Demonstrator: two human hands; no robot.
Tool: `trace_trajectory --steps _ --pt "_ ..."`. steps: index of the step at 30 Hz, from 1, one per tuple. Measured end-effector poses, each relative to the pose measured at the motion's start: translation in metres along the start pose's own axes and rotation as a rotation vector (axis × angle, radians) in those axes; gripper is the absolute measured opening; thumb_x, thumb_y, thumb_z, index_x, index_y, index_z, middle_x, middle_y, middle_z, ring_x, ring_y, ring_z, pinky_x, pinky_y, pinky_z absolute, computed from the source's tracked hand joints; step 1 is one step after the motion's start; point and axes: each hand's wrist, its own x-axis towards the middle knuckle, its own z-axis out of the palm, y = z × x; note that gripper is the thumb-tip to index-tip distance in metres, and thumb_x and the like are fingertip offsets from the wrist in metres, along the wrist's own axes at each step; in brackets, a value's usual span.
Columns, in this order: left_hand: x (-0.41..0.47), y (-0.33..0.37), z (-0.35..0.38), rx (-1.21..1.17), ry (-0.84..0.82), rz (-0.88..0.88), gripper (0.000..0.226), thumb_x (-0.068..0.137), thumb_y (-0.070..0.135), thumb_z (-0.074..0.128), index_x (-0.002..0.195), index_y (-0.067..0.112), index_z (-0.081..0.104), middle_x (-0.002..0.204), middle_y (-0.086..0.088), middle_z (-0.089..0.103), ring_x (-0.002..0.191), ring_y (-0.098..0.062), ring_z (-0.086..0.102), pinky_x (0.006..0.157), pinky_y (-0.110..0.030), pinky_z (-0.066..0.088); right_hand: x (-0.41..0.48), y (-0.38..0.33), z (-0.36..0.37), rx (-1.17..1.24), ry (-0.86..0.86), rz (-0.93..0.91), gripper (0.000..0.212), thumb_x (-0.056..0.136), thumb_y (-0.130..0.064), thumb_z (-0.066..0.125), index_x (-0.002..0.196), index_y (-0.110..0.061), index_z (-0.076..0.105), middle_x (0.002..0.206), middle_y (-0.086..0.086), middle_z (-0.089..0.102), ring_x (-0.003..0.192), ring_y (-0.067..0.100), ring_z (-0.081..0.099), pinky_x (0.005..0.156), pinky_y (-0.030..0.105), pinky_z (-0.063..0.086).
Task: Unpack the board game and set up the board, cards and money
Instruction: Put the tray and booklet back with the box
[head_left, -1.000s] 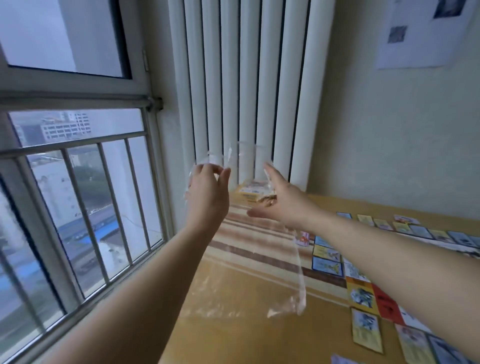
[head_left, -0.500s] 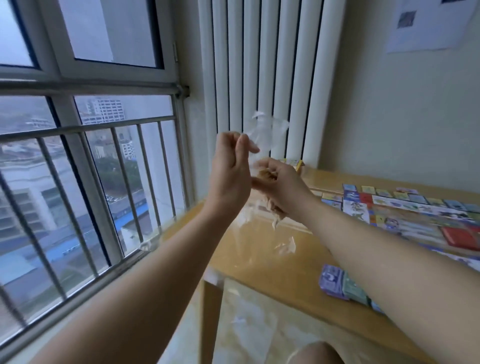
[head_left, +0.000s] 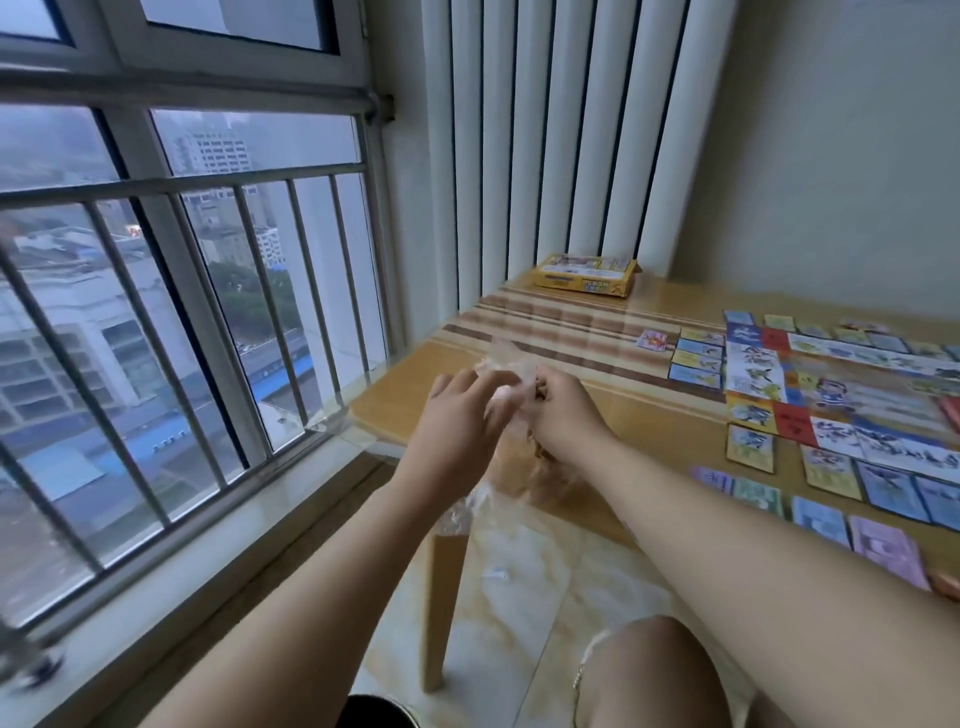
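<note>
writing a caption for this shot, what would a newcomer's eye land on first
First, the crumpled clear plastic wrap held between the left hand and right hand over the near-left corner of the table. Then the colourful game board ringed with cards on the right, and the yellow game box at the far corner.

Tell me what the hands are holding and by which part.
A crumpled clear plastic wrapper, gripped at its bunched top by the left hand and right hand together; its tail hangs below.
</note>
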Motion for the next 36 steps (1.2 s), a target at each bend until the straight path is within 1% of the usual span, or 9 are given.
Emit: trace_trajectory --steps 6,11,16,18,20,24,27,30,36 --pt "-0.018 -0.021 -0.001 0.057 -0.348 -0.032 0.086 0.066 0.079 0.042 0.141 0.038 0.03 0.142 0.002 0.035 0.132 -0.021 0.024 0.11 -0.04 0.03 0.007 0.011 -0.008 0.016 -0.113 0.151 0.02 0.091 -0.01 0.054 0.109 -0.018 0.052 0.094 -0.001 0.056 0.065 0.013 0.054 0.055 0.021 0.043" --pt "-0.023 -0.027 -0.014 0.3 -0.606 0.053 0.103 0.064 0.074 0.06 0.148 0.044 0.008 0.144 0.003 0.022 0.136 -0.021 0.015 0.114 -0.039 0.02 0.016 0.005 -0.033 0.033 0.091 0.093 0.017 0.095 -0.012 0.045 0.108 -0.021 0.049 0.09 -0.003 0.052 0.062 0.015 0.045 0.056 0.027 0.036" --pt "-0.021 -0.031 -0.012 0.366 -0.475 0.201 0.076 0.083 0.044 0.065 0.146 0.044 0.021 0.13 0.003 0.036 0.121 -0.014 0.036 0.103 -0.028 0.039 0.003 -0.008 -0.014 0.0 0.104 -0.168 0.013 0.099 -0.021 0.042 0.112 -0.024 0.043 0.099 0.0 0.047 0.065 0.005 0.044 0.055 0.012 0.038" --pt "-0.021 -0.029 -0.014 0.348 -0.471 0.219 0.066 0.087 0.035 0.063 0.143 0.044 0.029 0.126 0.004 0.04 0.116 -0.01 0.037 0.1 -0.025 0.038 -0.004 0.002 0.001 -0.124 0.043 -0.201 0.016 0.099 -0.024 0.041 0.114 -0.022 0.046 0.112 0.004 0.04 0.097 0.012 0.049 0.083 0.02 0.043" --pt "-0.022 -0.028 -0.017 0.333 -0.483 0.24 0.056 0.091 0.028 0.058 0.141 0.042 0.037 0.123 0.005 0.044 0.112 -0.009 0.037 0.1 -0.022 0.034 -0.013 0.015 0.007 -0.261 -0.057 -0.17 0.023 0.099 -0.03 0.04 0.12 -0.022 0.048 0.119 0.0 0.033 0.123 0.016 0.037 0.103 0.025 0.03" --pt "-0.024 -0.029 -0.024 0.213 -0.523 0.187 0.04 0.092 0.021 0.058 0.131 0.03 0.055 0.117 0.006 0.05 0.106 -0.009 0.047 0.101 -0.024 0.04 -0.028 0.016 -0.002 -0.42 -0.299 -0.142 0.051 0.09 -0.06 0.039 0.136 -0.037 0.034 0.151 -0.007 0.01 0.141 0.019 0.019 0.114 0.042 0.023" --pt "-0.024 -0.036 -0.029 0.084 -0.516 0.097 0.029 0.09 0.018 0.06 0.119 0.023 0.064 0.106 0.013 0.049 0.091 -0.003 0.051 0.089 -0.019 0.042 -0.033 0.011 -0.009 -0.531 -0.443 -0.132 0.085 0.071 -0.075 0.054 0.142 -0.049 0.016 0.155 -0.018 -0.01 0.146 0.015 0.006 0.116 0.047 0.017" --pt "-0.028 -0.036 -0.028 -0.057 -0.372 0.003 0.023 0.091 0.015 0.059 0.111 0.022 0.069 0.101 0.014 0.051 0.091 -0.006 0.054 0.085 -0.018 0.041 -0.036 0.012 -0.008 -0.591 -0.417 -0.167 0.096 0.063 -0.071 0.067 0.142 -0.046 0.018 0.155 -0.016 -0.001 0.144 0.014 0.009 0.114 0.039 0.018" --pt "-0.046 -0.012 -0.017 -0.326 0.025 -0.173 0.034 0.091 0.003 0.053 0.082 0.034 0.061 0.098 0.014 0.054 0.091 0.007 0.053 0.078 -0.001 0.035 -0.038 0.007 0.004 -0.278 -0.29 -0.136 0.066 0.075 -0.048 0.073 0.129 -0.039 0.037 0.134 -0.01 0.038 0.122 0.009 0.041 0.098 0.029 0.038"
